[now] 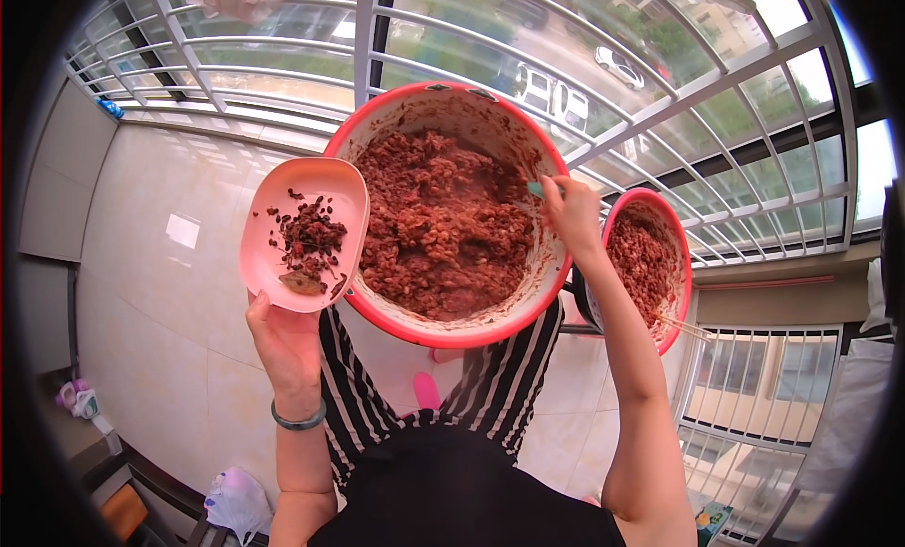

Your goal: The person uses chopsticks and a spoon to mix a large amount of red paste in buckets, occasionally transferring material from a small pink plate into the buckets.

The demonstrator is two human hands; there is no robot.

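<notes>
My left hand [286, 342] grips the near rim of a pink plastic dish [258, 264], held beside the left edge of a large basin. Dark peppercorn-like seeds [311, 232] and a dried leaf [302, 283] lie in the dish. The basin [424, 335] has a red rim and a white inner wall smeared with residue. A reddish-brown mass like minced meat [438, 221] fills much of it. My right hand [573, 214] holds a green-handled utensil [537, 189] at the basin's right wall; its far end is hard to make out.
At the right stands a second red-rimmed basin [684, 250] of similar mixture, with chopsticks [682, 325] across its edge. White window bars [452, 31] run close behind the large basin. A plastic bag [237, 504] sits at lower left, and pale tiles [162, 299] cover the floor.
</notes>
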